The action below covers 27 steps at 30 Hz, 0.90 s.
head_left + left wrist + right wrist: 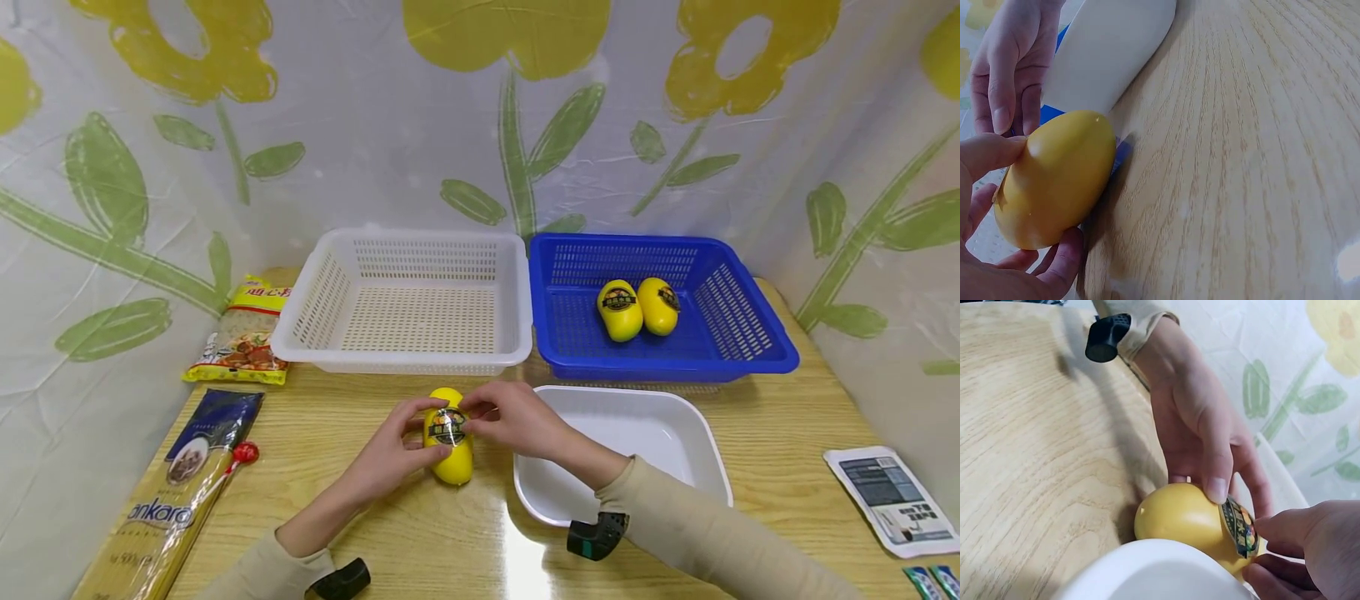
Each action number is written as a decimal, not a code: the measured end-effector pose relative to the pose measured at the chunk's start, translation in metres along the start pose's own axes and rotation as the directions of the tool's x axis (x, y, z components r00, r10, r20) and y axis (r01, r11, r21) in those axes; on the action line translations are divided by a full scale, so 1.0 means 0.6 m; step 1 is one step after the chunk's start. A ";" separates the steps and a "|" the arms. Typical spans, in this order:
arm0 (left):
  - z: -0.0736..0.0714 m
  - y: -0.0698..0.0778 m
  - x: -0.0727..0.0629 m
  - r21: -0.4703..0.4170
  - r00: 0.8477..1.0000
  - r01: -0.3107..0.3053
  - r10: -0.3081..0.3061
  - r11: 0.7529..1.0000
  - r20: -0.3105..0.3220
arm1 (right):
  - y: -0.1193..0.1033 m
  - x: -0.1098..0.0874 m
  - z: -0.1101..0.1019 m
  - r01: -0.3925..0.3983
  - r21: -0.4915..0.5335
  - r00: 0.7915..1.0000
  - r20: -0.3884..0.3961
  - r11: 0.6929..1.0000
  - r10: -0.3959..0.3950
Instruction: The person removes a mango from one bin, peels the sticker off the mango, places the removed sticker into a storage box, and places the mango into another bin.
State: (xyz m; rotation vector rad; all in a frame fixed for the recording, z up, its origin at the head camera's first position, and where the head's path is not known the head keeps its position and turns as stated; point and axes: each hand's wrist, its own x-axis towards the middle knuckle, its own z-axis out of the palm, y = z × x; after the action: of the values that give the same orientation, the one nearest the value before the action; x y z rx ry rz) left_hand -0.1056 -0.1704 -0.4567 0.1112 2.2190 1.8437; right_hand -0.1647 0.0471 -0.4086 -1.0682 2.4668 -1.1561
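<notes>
A yellow mango (454, 468) with a dark printed label (447, 427) lies on the wooden table in front of the white basket. My left hand (390, 458) grips it from the left, thumb and fingertips around its sides. At the label's right end, the bent thumb and fingers of my right hand (513, 419) pinch its edge. In the right wrist view the label (1241, 528) wraps over the mango's upper side, its lower end standing slightly off the skin. The left wrist view shows the mango's plain side (1057, 181).
Behind stand a white basket (401, 362) and a blue basket (637, 367) with two labelled mangoes (621, 317). A white tray (536, 479) lies under my right forearm. On the left are a yellow food bag (251, 333), spaghetti (168, 500) and a red lollipop (245, 452); a white packet (892, 500) lies right.
</notes>
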 end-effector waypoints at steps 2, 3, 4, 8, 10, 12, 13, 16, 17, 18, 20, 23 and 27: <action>0.000 0.000 -0.001 0.000 1.000 0.005 -0.005 1.000 -0.005 | -0.002 0.002 0.002 -0.005 -0.009 1.000 0.003 1.000 0.005; 0.000 0.001 -0.002 -0.001 1.000 0.010 -0.010 1.000 -0.010 | -0.002 0.002 0.002 -0.007 -0.015 1.000 0.003 1.000 0.007; 0.000 0.001 -0.003 0.003 1.000 0.013 -0.012 1.000 -0.016 | -0.003 0.003 0.002 -0.008 -0.017 1.000 0.003 1.000 0.008; 0.002 0.005 -0.004 0.013 0.999 0.024 -0.024 1.000 -0.033 | -0.005 0.004 0.003 -0.012 -0.014 1.000 0.006 1.000 0.012; 0.002 0.006 -0.004 0.018 0.999 0.028 -0.027 0.999 -0.040 | -0.006 0.004 0.003 -0.013 -0.014 1.000 0.007 1.000 0.013; 0.003 0.007 -0.003 0.023 0.999 0.026 -0.025 0.999 -0.043 | -0.006 0.004 0.002 -0.013 -0.002 1.000 0.009 1.000 0.013; 0.003 0.007 -0.003 0.027 0.999 0.024 -0.022 0.999 -0.042 | -0.006 0.004 0.002 -0.013 0.003 1.000 0.009 1.000 0.013; 0.004 0.007 0.001 0.043 0.999 0.016 -0.015 0.999 -0.036 | -0.007 0.004 0.001 -0.013 0.025 1.000 0.006 1.000 0.013; 0.004 0.007 0.002 0.047 0.999 0.014 -0.013 0.999 -0.033 | -0.007 0.004 0.001 -0.011 0.034 1.000 0.005 0.999 0.011; 0.004 0.007 0.002 0.051 1.000 0.013 -0.012 0.999 -0.029 | -0.007 0.004 0.001 -0.008 0.037 1.000 0.003 0.999 0.008; 0.004 0.007 0.004 0.056 1.000 0.013 -0.012 0.998 -0.021 | -0.006 0.004 0.003 0.001 0.039 1.000 -0.001 0.999 -0.001; 0.003 0.007 0.005 0.048 1.000 0.013 -0.012 0.999 -0.007 | -0.005 0.005 0.005 0.009 0.032 1.000 0.001 0.999 -0.009; 0.001 0.008 0.006 0.047 1.000 0.022 -0.022 0.999 0.000 | -0.006 0.007 0.006 0.008 0.019 1.000 0.000 1.000 -0.008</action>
State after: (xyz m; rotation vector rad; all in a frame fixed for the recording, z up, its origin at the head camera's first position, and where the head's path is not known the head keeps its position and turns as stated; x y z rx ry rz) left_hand -0.1093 -0.1679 -0.4529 0.0960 2.2541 1.7810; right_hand -0.1642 0.0403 -0.4079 -1.0745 2.4486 -1.1793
